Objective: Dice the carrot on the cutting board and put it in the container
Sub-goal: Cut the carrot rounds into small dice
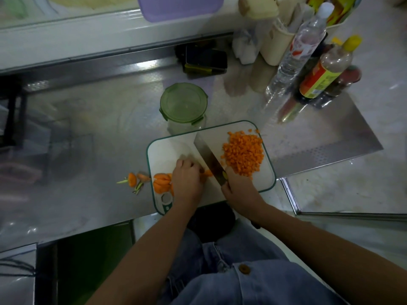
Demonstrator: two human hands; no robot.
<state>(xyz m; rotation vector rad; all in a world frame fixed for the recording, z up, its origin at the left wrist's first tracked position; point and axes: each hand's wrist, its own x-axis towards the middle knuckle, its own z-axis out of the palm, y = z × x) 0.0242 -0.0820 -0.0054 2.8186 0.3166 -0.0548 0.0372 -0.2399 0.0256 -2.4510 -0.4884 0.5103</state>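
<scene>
Denim cloth fills six o'clock of my feed, and both bare forearms reach up from it to the cutting board. The left hand curls its fingers down over a few carrot strips, pinning them to the board near its centre. The right hand is wrapped round the handle of the knife, whose broad blade points toward eleven o'clock, just beside the left fingertips. A heap of diced carrot lies at two o'clock on the board, apart from the blade. Uncut carrot slices sit at the board's eight o'clock edge, with carrot trimmings on the steel counter just beyond. The container stands at twelve o'clock, just behind the board's far edge, its green lid on; I cannot tell what is inside. At two o'clock, well apart, stand a clear bottle and a yellow-capped bottle.
</scene>
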